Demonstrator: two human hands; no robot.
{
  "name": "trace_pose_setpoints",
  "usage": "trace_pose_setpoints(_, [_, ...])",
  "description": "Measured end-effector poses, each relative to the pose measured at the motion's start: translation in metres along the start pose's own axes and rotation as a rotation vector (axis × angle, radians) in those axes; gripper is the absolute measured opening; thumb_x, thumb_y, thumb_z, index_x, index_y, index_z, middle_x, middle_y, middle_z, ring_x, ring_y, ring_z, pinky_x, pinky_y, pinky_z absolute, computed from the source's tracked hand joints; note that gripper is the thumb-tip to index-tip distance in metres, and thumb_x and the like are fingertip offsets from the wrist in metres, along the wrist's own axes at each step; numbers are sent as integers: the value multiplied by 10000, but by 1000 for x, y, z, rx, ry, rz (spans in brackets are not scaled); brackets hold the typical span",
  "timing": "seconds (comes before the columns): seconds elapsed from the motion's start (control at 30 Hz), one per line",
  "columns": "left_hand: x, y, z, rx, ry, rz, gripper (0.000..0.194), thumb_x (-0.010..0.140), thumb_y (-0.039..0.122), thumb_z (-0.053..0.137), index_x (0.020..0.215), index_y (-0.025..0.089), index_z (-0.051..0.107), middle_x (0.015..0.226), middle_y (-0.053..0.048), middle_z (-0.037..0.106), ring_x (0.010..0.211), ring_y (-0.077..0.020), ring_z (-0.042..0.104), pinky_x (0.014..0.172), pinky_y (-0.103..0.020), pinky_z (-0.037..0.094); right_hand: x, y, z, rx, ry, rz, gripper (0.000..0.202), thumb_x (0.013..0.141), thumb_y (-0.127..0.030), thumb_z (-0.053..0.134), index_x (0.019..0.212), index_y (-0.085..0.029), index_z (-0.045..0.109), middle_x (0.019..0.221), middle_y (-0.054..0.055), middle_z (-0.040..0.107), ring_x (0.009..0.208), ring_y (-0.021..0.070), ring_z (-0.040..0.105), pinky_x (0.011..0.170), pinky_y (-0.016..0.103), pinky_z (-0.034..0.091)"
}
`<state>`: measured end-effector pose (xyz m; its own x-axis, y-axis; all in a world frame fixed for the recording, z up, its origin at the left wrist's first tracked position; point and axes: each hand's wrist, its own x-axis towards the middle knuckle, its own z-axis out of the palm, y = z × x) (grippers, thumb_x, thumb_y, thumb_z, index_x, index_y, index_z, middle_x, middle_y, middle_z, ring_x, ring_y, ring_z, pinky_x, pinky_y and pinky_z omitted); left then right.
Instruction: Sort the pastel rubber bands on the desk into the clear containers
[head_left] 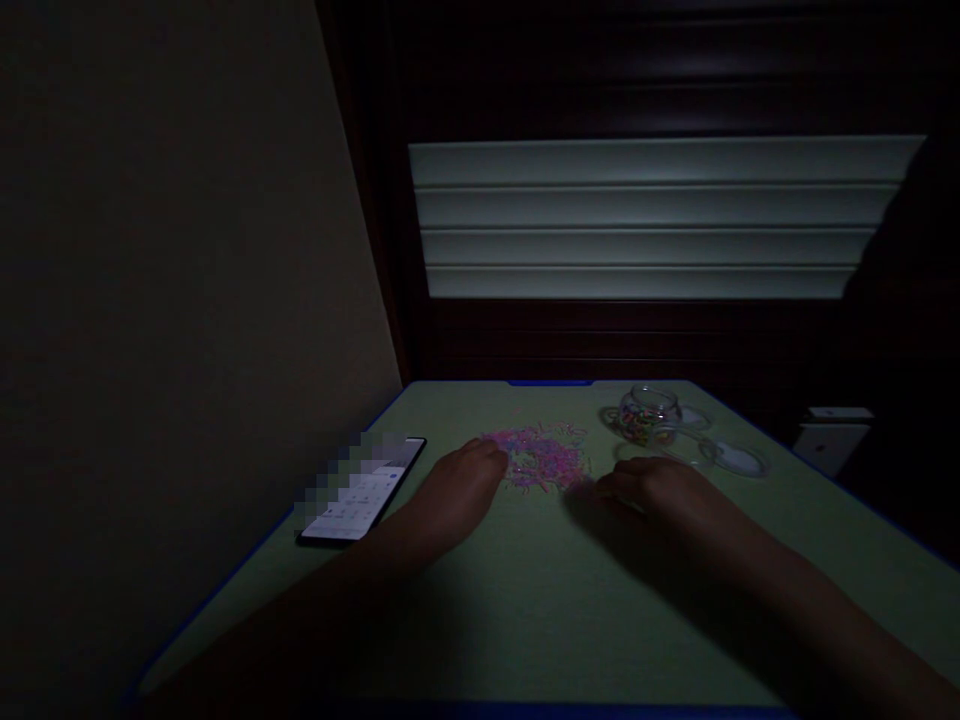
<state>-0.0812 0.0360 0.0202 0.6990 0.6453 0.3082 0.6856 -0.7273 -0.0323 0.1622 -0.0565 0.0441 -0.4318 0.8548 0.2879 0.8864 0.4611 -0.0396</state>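
Head view: your left hand (466, 482) is at, and your right hand (664, 487) just beside, the pink-purple pile (561, 462) on the table (517, 620); I cannot tell whether either pinches anything, and hasty sweeping could scatter it.

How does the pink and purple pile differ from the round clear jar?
The pink and purple pile of thin pieces lies spread out; the round clear jar stands upright. The pile is pinkish; the jar is see-through, with multicoloured bits inside. Both rest on the green tabletop.
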Motion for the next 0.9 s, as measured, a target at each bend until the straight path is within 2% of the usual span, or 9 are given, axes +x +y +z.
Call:
trace_pose_setpoints(0.4, [0, 0, 6, 39, -48, 35, 245, 926, 141, 365, 919, 130, 609, 1005, -90, 597, 962, -191, 535, 867, -340, 432, 0, 0, 1, 16, 3, -2, 209, 876, -192, 467, 842, -194, 673, 774, 43, 643, 677, 130, 575, 608, 246, 369])
trace_pose_setpoints(0.73, [4, 1, 8, 94, -59, -10, 226, 921, 131, 377, 903, 125, 602, 975, -99, 605, 911, -197, 557, 810, -323, 451, 1, -1, -2, 4, -49, 3, 228, 888, -217, 459, 881, -198, 686, 788, 57, 653, 687, 140, 586, 614, 245, 373])
trace_pose_setpoints(0.9, [4, 3, 8, 143, -65, 5, 224, 901, 90, 387, 950, 118, 603, 1020, -115, 605, 955, -213, 558, 827, -334, 452, 0, -2, -3, 1, -38, 2, 221, 889, -218, 462, 886, -203, 683, 801, 53, 657, 706, 139, 593, 616, 237, 372])
